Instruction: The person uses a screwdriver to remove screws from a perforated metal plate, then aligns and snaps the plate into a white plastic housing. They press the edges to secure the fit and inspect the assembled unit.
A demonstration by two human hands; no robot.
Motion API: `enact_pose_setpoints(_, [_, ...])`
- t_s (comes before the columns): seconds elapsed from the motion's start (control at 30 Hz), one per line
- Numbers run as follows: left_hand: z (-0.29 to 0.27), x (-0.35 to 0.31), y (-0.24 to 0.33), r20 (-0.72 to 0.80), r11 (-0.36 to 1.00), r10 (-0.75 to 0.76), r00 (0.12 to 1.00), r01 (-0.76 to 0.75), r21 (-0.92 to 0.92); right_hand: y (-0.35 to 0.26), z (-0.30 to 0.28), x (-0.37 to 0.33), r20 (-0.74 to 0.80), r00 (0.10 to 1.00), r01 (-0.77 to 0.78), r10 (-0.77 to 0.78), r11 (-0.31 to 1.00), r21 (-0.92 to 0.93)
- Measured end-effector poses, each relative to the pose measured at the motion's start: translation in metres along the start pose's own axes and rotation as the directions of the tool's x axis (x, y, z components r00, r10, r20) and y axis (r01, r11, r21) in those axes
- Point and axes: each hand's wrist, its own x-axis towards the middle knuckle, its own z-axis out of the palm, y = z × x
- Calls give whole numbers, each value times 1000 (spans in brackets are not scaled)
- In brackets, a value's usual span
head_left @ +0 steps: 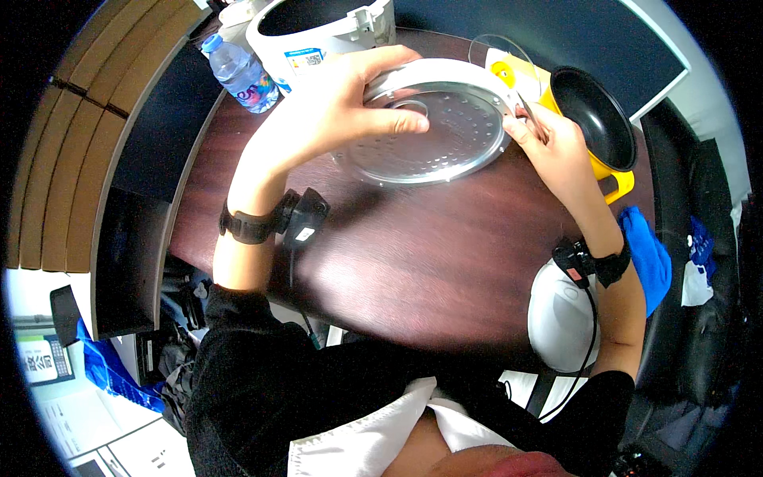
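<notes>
Disc: round silver metal plate with raised dimples and a white rim [457,127], held tilted above the far part of the dark reddish-brown wooden desk [413,262], dimpled face toward the wearer.
Step in hand: judged to be close handling at the right edge of the disc, the left side supporting, the right side working at the rim.
Next move: judged to call for a steady left hold and a fine, controlled touch on the right, so the disc does not twist or slip.
Left hand: left hand [342,103] clamps the disc's upper-left edge, thumb laid across the dimpled face, other fingers behind the rim; forearm slants up and inward.
Right hand: right hand [560,151] touches the right rim, fingers bent, thumb tip at the edge; a thin dark strip shows beside them. Whether it pinches that strip or the rim, cannot tell. Forearm rises from lower right, angled inward.
Behind left hand: open white tub with a dark interior [342,36].
Beside right hand: yellow pan with a black inner surface [596,119], near the knuckles.
</notes>
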Motion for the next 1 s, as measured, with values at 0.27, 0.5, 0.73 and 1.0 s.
enact_pose_setpoints(0.27, [-5,1,-7,17,995,34,999,-35,98,-19,-25,-3,28,995,102,-98,965,-241])
enact_pose_setpoints(0.5, [22,1,14,-124,994,87,988,-95,-55,-61,-28,-20,90,964,265,-251,875,-406])
enact_pose_setpoints(0.73, [39,-2,20,-182,986,135,974,-150,-72,-72,-21,-26,61,976,216,-211,869,-445])
enact_pose_setpoints(1.0, [44,-3,16,-247,977,211,946,-211,25,-73,-19,-29,81,982,190,-172,882,-432])
